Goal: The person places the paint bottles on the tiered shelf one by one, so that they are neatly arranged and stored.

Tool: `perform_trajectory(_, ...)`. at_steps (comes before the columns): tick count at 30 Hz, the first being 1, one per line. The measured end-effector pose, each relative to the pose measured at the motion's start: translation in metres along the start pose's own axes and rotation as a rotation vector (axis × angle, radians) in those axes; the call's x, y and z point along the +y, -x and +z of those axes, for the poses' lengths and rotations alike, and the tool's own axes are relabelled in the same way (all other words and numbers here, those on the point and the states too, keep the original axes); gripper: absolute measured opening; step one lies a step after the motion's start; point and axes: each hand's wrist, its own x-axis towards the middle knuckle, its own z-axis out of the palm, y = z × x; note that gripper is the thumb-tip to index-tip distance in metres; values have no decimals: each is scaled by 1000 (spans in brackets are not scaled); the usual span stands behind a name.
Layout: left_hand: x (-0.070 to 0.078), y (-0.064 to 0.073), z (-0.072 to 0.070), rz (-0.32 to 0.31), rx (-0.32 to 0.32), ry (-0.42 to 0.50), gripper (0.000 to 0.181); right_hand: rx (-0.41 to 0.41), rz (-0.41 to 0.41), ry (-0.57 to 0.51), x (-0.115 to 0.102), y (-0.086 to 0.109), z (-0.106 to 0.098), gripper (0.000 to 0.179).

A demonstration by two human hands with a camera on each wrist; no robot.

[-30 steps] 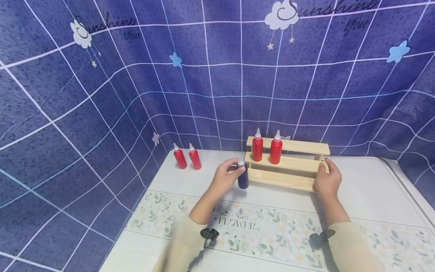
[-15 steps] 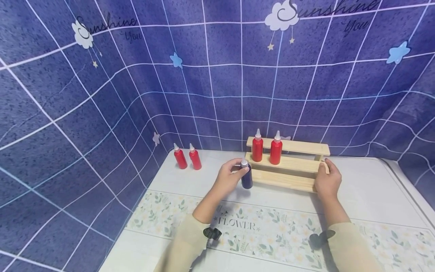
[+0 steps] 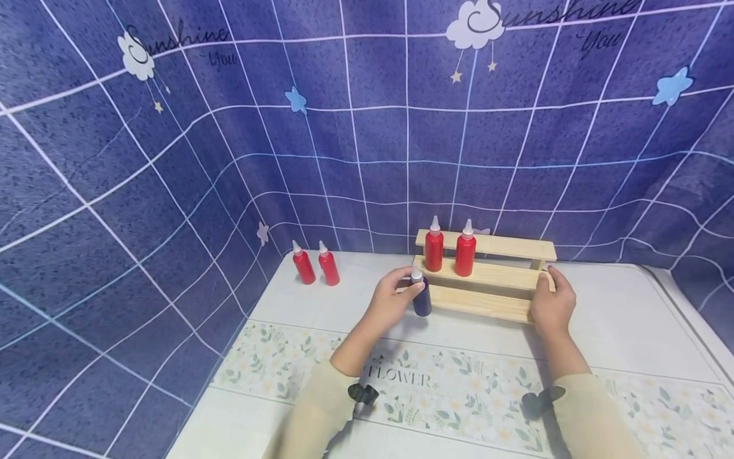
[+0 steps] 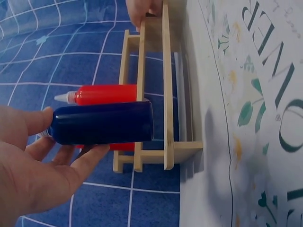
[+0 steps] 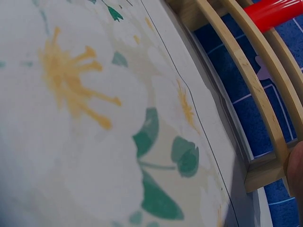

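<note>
My left hand [image 3: 392,298] pinches a dark blue squeeze bottle [image 3: 422,303] near its pale nozzle cap, thumb in front. In the left wrist view the bottle's body [image 4: 104,123] shows whole, its base overlapping the front of the rack. A pale wooden three-tier rack [image 3: 482,303] stands by the back wall, and my right hand [image 3: 554,305] grips its right end. On the rack's middle tier two red squeeze bottles, one at the left [image 3: 434,250] and one beside it [image 3: 466,255], stand upright. The right wrist view catches only an edge of the right hand [image 5: 296,172].
Two more red bottles, an outer one [image 3: 304,266] and an inner one [image 3: 329,266], stand at the table's back left corner. A flower-printed cloth [image 3: 476,382] covers the white table. Blue gridded curtain [image 3: 367,140] hangs behind and along the left.
My left hand has shifted a little to the right with the blue bottle, which now overlaps the rack's left end. The right hand and the red bottles have stayed put.
</note>
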Motion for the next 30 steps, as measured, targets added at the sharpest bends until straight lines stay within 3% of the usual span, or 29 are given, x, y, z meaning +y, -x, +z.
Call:
perform_trajectory(11, 5, 0, 9, 6, -2, -3, 37, 6, 8, 1, 0, 0, 0, 53)
perform_trajectory(30, 4, -3, 20, 1, -59, -2, 38, 9, 0, -12, -2, 1, -2, 53)
